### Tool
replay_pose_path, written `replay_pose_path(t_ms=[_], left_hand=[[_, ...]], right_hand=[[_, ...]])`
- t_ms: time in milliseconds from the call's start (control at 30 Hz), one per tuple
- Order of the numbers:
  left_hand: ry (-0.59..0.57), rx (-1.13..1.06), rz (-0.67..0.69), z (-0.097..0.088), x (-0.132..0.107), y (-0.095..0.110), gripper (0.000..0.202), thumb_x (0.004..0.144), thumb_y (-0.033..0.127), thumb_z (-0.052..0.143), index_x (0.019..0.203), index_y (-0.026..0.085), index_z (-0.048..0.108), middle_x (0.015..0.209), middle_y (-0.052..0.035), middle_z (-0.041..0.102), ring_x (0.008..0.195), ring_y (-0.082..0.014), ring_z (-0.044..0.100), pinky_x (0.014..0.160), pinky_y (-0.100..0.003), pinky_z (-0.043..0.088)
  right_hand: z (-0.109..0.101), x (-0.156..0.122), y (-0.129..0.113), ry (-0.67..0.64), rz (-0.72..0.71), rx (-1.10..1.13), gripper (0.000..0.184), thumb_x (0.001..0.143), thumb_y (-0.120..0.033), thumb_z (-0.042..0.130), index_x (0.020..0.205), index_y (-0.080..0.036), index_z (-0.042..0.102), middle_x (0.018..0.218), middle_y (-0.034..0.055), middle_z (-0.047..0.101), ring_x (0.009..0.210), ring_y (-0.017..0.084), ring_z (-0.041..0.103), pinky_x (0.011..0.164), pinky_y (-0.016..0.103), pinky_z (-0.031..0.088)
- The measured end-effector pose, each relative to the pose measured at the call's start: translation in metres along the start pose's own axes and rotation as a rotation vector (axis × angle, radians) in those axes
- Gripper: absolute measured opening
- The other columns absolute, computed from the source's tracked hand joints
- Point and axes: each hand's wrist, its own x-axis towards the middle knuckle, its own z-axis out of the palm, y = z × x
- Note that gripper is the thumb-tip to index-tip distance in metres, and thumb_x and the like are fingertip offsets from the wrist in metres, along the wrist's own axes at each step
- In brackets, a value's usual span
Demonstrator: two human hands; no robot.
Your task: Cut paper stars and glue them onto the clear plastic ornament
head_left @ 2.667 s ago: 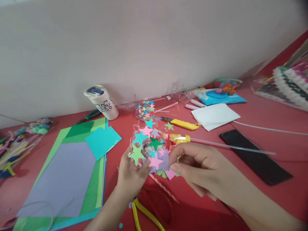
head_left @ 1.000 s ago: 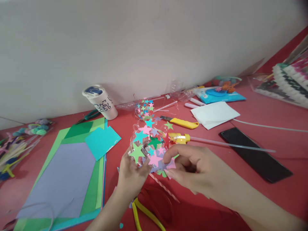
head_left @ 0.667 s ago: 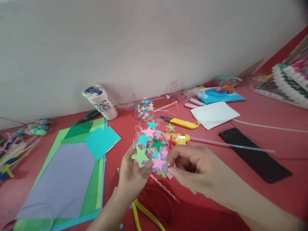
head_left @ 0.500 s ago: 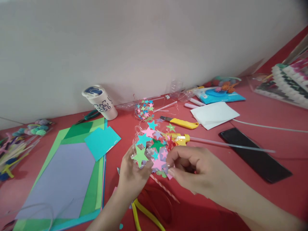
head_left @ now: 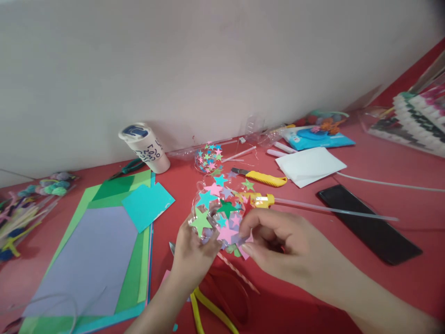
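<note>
My left hand (head_left: 193, 255) grips a clear plastic ball (head_left: 219, 208) covered with pink, green, teal and lilac paper stars, holding it from below. My right hand (head_left: 285, 246) is closed beside it, thumb and forefinger pinched on a lilac paper star (head_left: 239, 239) at the ball's lower right side. A second, smaller star-covered ball (head_left: 208, 157) lies farther back near the wall.
On the red table: a stack of coloured paper sheets (head_left: 100, 250) at left, a white cup (head_left: 146, 147), a yellow utility knife (head_left: 266, 177), a yellow glue gun with a long stick (head_left: 264, 200), white paper (head_left: 309, 166), a black phone (head_left: 370, 223), yellow-handled scissors (head_left: 205, 306).
The ball has been turned slightly in my left hand and my right hand's pinch has shifted along its lower right side; both hands stay in the same place.
</note>
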Motion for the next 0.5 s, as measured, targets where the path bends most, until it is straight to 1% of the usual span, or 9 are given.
replay_pose_path(t_ms=[100, 167, 200, 300, 367, 433, 500], left_hand=[[0.049, -0.003, -0.05, 0.0, 0.001, -0.002, 0.017, 0.051, 0.012, 0.06, 0.064, 0.022, 0.056, 0.058, 0.0012, 0.063, 0.064, -0.0198, 0.065, 0.069, -0.032, 0.054], [0.091, 0.002, -0.083, 0.001, 0.001, -0.001, 0.024, 0.049, 0.012, 0.061, 0.07, 0.021, 0.058, 0.063, 0.0007, 0.066, 0.066, -0.0204, 0.066, 0.067, -0.031, 0.055], [0.109, 0.008, -0.091, 0.002, 0.001, 0.0, 0.026, 0.048, 0.012, 0.061, 0.072, 0.021, 0.058, 0.063, 0.001, 0.065, 0.066, -0.0206, 0.067, 0.066, -0.031, 0.055], [0.164, 0.034, -0.1, 0.003, 0.002, 0.003, 0.024, 0.044, 0.012, 0.061, 0.065, 0.022, 0.057, 0.054, 0.0032, 0.062, 0.061, -0.0201, 0.065, 0.061, -0.03, 0.054], [0.183, 0.036, -0.093, 0.001, 0.002, 0.001, 0.02, 0.044, 0.013, 0.062, 0.058, 0.023, 0.052, 0.051, 0.0035, 0.06, 0.056, -0.019, 0.062, 0.057, -0.029, 0.053], [0.185, 0.061, -0.086, -0.003, 0.003, -0.007, 0.023, 0.044, 0.011, 0.066, 0.056, 0.023, 0.05, 0.05, 0.0032, 0.059, 0.052, -0.0179, 0.059, 0.051, -0.028, 0.049], [0.181, 0.108, -0.069, -0.01, 0.004, -0.017, 0.026, 0.043, 0.008, 0.071, 0.058, 0.023, 0.055, 0.054, 0.0015, 0.06, 0.052, -0.017, 0.056, 0.048, -0.026, 0.045]], right_hand=[[0.0, -0.001, 0.001, 0.035, -0.045, -0.089, 0.008, 0.081, -0.016, 0.053, 0.08, -0.024, 0.054, 0.048, -0.0109, 0.042, 0.042, 0.007, 0.04, 0.04, 0.016, 0.026], [0.0, -0.001, 0.001, 0.066, -0.077, -0.151, 0.009, 0.081, -0.015, 0.052, 0.083, -0.024, 0.055, 0.05, -0.0102, 0.043, 0.043, 0.008, 0.042, 0.04, 0.016, 0.027], [0.0, -0.002, 0.001, 0.083, -0.102, -0.192, 0.01, 0.081, -0.015, 0.051, 0.083, -0.024, 0.055, 0.05, -0.0099, 0.044, 0.043, 0.008, 0.043, 0.04, 0.016, 0.028], [-0.001, -0.002, 0.001, 0.145, -0.202, -0.358, 0.014, 0.082, -0.013, 0.048, 0.087, -0.023, 0.057, 0.049, -0.0091, 0.047, 0.042, 0.008, 0.044, 0.043, 0.018, 0.029], [-0.002, -0.003, 0.001, 0.163, -0.238, -0.42, 0.016, 0.083, -0.013, 0.048, 0.09, -0.023, 0.059, 0.049, -0.0087, 0.047, 0.042, 0.009, 0.045, 0.044, 0.019, 0.03], [-0.002, -0.003, 0.002, 0.144, -0.207, -0.369, 0.016, 0.084, -0.015, 0.049, 0.091, -0.024, 0.06, 0.052, -0.0081, 0.048, 0.043, 0.009, 0.045, 0.044, 0.019, 0.031], [-0.003, -0.004, 0.002, 0.097, -0.139, -0.241, 0.014, 0.084, -0.016, 0.05, 0.091, -0.024, 0.06, 0.053, -0.0081, 0.047, 0.044, 0.008, 0.045, 0.042, 0.018, 0.031]])
